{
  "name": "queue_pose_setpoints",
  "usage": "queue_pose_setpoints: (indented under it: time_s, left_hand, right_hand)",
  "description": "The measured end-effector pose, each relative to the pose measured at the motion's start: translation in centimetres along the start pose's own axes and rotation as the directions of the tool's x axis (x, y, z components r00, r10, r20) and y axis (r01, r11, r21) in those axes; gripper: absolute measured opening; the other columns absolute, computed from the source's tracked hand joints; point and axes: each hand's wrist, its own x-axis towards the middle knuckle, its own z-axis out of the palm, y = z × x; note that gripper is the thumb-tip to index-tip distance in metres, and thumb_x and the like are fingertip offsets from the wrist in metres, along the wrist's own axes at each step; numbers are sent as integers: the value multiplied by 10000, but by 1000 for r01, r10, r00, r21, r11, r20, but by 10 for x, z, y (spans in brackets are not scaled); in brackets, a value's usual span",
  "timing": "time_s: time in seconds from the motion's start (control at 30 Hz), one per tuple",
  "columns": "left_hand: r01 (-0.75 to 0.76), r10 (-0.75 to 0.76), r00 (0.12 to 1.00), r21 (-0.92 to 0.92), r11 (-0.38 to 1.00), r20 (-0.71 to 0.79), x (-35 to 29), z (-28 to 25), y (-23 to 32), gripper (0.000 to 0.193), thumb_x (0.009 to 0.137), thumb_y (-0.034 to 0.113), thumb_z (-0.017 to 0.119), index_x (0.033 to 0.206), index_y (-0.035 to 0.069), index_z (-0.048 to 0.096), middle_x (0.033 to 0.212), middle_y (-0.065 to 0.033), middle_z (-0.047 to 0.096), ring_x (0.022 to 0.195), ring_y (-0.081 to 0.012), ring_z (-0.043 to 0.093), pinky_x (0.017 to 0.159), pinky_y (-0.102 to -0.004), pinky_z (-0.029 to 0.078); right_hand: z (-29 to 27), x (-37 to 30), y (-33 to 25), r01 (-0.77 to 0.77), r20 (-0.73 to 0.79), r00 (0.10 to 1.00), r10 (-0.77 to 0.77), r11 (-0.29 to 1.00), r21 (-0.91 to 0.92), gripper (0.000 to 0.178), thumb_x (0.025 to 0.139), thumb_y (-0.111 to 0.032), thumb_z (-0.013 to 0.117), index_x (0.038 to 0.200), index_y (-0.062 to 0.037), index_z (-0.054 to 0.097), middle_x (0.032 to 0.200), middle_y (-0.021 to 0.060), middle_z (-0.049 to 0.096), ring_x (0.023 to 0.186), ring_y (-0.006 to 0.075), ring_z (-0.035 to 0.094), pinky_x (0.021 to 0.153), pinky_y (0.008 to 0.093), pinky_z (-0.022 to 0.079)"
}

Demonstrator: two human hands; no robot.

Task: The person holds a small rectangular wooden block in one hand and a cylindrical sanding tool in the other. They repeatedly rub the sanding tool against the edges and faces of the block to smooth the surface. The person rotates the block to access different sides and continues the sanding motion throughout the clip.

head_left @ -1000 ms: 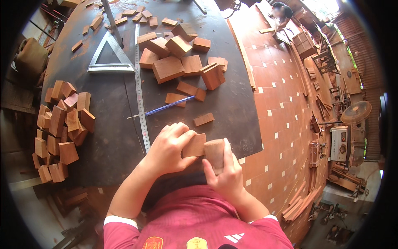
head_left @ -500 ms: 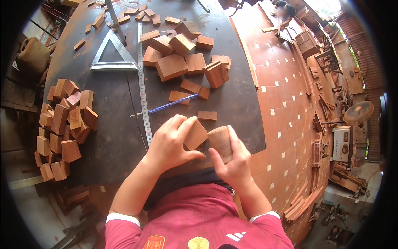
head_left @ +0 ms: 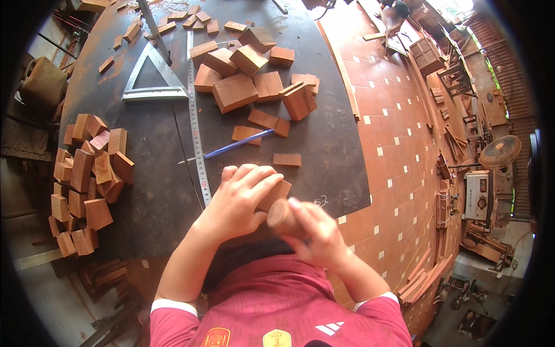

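Over the near edge of the dark worktable (head_left: 156, 173), my left hand (head_left: 237, 199) is closed around a reddish wooden block (head_left: 275, 194). My right hand (head_left: 318, 234) grips a wooden piece with a rounded end (head_left: 281, 216), slightly blurred. Its end is up against or just in front of the block; I cannot tell if they touch. Just beyond my hands lie a small flat wood block (head_left: 287, 159) and a blue pen (head_left: 238, 143). A measuring tape strip (head_left: 197, 144) runs away from me along the table, left of the pen.
Wooden blocks lie in a heap (head_left: 235, 92) at the table's far middle and in a stacked pile (head_left: 84, 168) at its left. A metal triangle square (head_left: 155, 93) rests between them. A tiled floor (head_left: 399, 173) stretches right, with a fan (head_left: 500, 151) and a distant person (head_left: 395, 14).
My right hand has swung left and turned the rounded piece, bringing its end toward me and in front of the block. My left hand has barely moved and keeps its hold.
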Motion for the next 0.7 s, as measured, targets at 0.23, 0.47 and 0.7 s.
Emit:
queue_pose_setpoints:
  time_s: [0.23, 0.47, 0.7]
  left_hand:
    - [5, -4, 1000, 28, 1000, -22, 0, 1, 1, 816, 606, 313, 989, 1332, 88, 695, 1333, -70, 675, 1281, -301, 593, 1078, -456, 377]
    - [34, -33, 999, 11, 999, -43, 2, 2, 1, 741, 630, 173, 937, 1324, 87, 691, 1314, -70, 676, 1278, -303, 597, 1077, -452, 369]
    - [48, -50, 997, -29, 998, -51, 3, 1, 4, 704, 641, 118, 884, 1318, 88, 694, 1310, -67, 679, 1281, -302, 602, 1074, -449, 364]
  right_hand:
    - [-16, 16, 7, -17, 44, 999, 18, 1000, -14, 754, 794, -65, 889, 1482, -11, 583, 1164, 248, 687, 1005, 433, 704, 890, 461, 593]
    - [-21, 23, 17, 12, 85, 996, -11, 1000, -16, 758, 785, -90, 902, 1477, -39, 598, 1164, 247, 686, 1029, 419, 705, 912, 469, 586]
    - [-23, 26, 26, -11, 20, 1000, 12, 999, -52, 765, 775, -100, 902, 1474, -36, 597, 1147, 237, 685, 1003, 431, 707, 888, 477, 589]
